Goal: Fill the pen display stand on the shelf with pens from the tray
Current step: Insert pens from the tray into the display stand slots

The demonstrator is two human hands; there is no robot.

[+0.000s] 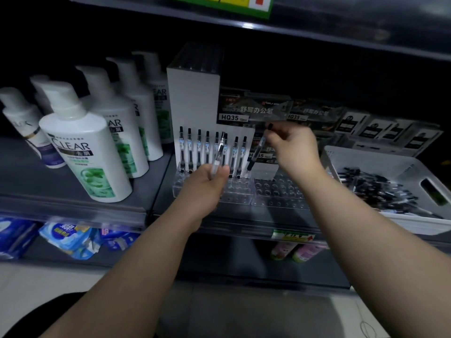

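Nearest the camera, two bare forearms reach up to the shelf. The left hand has its fingers curled round the lower barrel of a clear pen, which tilts up in front of the row of standing pens. The right hand, farther right and higher, pinches a second pen near its black top end, with the tip slanting down and left toward the right end of that row. The pen display stand sits mid-shelf; its far row is mostly filled and its nearer holes are bare. The tray, at the right of the shelf, holds a heap of loose pens. The pens look light and stiff, with smooth plastic barrels that may slip. A pinch high on the barrel leaves the tip visible for the narrow holes. Seated pens would probably tip if brushed.
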